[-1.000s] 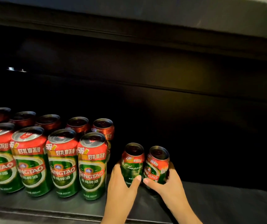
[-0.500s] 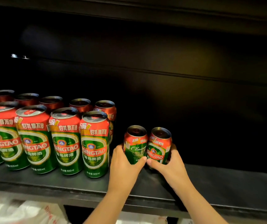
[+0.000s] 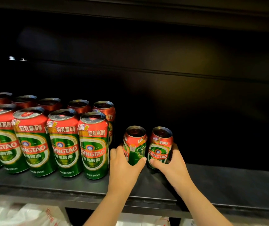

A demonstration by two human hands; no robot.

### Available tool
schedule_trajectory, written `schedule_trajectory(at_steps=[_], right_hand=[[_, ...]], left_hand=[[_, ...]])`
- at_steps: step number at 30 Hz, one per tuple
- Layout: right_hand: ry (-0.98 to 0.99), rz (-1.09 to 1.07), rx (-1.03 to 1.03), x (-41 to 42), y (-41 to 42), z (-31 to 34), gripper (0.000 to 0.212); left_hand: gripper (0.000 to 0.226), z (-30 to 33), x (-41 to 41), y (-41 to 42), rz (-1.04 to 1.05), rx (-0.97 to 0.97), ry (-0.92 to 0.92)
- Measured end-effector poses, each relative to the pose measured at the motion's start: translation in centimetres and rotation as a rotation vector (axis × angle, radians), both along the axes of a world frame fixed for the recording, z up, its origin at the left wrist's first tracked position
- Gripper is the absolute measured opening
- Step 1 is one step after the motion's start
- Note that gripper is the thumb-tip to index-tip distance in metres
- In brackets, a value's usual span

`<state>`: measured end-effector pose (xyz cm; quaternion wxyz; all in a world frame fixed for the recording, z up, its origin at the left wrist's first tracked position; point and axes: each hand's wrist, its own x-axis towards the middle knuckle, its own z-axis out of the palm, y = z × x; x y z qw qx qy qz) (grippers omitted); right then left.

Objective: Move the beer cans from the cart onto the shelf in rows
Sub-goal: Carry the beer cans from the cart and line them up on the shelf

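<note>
Two red-and-green beer cans stand side by side on the dark shelf, behind the front row's line. My left hand grips the left can round its lower half. The right can is held the same way by my right hand. Both cans are upright and nearly touch. To their left stand two rows of several matching cans, the front row ending with a can just left of my left hand, the back row partly hidden behind it.
The shelf runs dark and bare to the right of the held cans. A shelf board hangs overhead. Below the shelf's front edge lie white plastic bags with red print. The cart is out of view.
The two held cans have been pushed a little deeper onto the shelf and stand more upright. The view has dropped back, showing the shelf edge and the bags below.
</note>
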<state>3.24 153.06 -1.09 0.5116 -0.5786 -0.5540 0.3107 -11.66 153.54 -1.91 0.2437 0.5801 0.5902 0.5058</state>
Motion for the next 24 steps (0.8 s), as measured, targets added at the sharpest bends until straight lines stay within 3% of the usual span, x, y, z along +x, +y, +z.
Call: schedule_trajectory(at_steps=[5, 15, 19, 24], right_hand=[[-0.037, -0.013, -0.021, -0.15, 0.14, -0.25, 0.064], [-0.018, -0.019, 0.006, -0.06, -0.08, 0.25, 0.063], [-0.006, -0.002, -0.005, -0.07, -0.14, 0.38, 0.061], [-0.018, 0.002, -0.015, -0.08, -0.07, 0.37, 0.057]], left_hand=[[0.032, 0.3, -0.24, -0.33, -0.093, -0.029, -0.106], [0.064, -0.02, -0.29, 0.04, -0.043, -0.019, -0.147], [0.058, 0.07, -0.08, 0.0, 0.001, 0.0, -0.044], [0.033, 0.28, -0.11, -0.37, -0.06, -0.023, -0.123]])
